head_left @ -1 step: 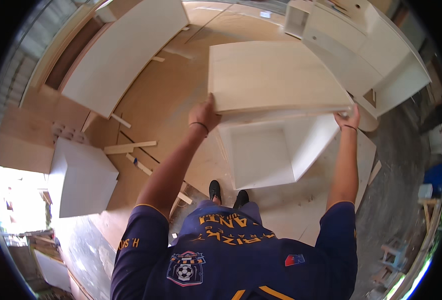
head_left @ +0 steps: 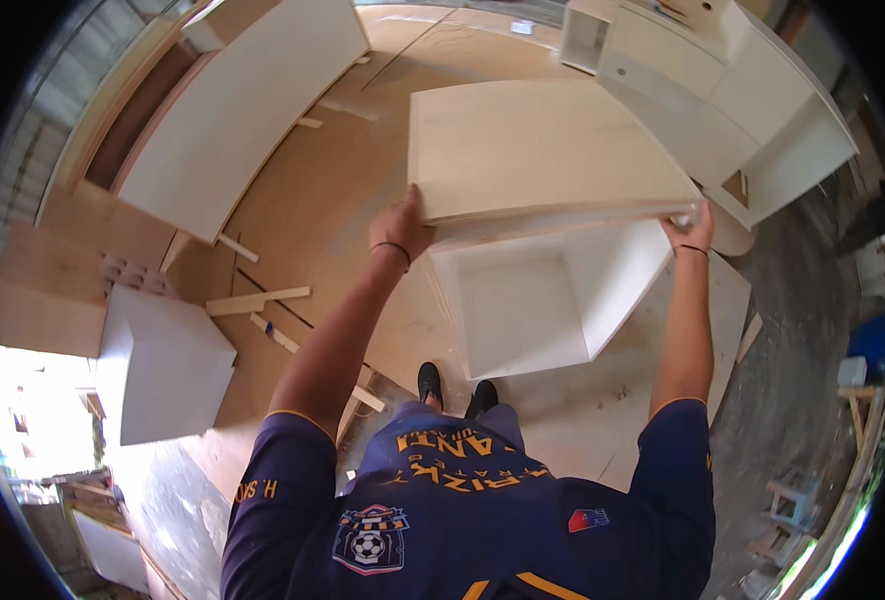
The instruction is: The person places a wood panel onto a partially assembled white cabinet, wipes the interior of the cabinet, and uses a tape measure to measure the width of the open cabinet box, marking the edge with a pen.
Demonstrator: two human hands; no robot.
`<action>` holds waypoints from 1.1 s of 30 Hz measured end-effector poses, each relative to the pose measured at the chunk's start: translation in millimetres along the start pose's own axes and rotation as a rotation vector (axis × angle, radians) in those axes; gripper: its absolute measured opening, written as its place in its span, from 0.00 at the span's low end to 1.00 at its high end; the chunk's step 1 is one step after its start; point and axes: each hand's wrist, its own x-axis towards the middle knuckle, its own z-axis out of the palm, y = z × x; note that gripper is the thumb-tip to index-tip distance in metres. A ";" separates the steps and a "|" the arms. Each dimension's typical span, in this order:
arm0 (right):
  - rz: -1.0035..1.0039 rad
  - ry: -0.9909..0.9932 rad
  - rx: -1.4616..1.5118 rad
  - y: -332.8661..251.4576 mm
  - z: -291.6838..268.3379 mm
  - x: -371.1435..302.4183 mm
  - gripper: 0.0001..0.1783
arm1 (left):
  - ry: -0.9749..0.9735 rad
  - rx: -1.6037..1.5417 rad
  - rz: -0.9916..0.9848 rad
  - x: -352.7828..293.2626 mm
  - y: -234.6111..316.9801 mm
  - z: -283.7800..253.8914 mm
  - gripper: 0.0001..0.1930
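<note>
A pale wooden panel [head_left: 552,150] lies over a white open-fronted cabinet box [head_left: 522,315] in front of me. I cannot tell whether the two are joined. My left hand [head_left: 402,222] is closed on the panel's near left corner, thumb on top and fingers hidden beneath. At the near right corner, my right hand [head_left: 689,228] grips the same panel, its fingers partly under the edge. The box's white interior shows below the panel's near edge.
A long white cabinet [head_left: 242,110] lies at the far left, a white box [head_left: 167,365] nearer. Wood strips [head_left: 257,300] lie on the brown floor sheet. Another white cabinet unit [head_left: 702,90] stands far right. Stools [head_left: 790,500] are at the lower right.
The view has shifted slightly, and the panel with both hands sits a little further left and higher in the picture. Both hands keep their hold.
</note>
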 end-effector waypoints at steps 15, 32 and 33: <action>0.066 -0.276 -1.480 352.8 13.2 -183.0 0.55 | -0.035 -0.022 0.193 149.4 -36.0 -24.9 0.25; 0.059 0.126 -1.829 504.6 54.2 -151.4 0.46 | -0.163 -0.179 0.314 283.7 -64.1 -6.7 0.21; 0.044 0.129 -1.822 507.7 58.8 -145.0 0.44 | -0.150 -0.168 0.333 294.5 -67.9 -5.6 0.21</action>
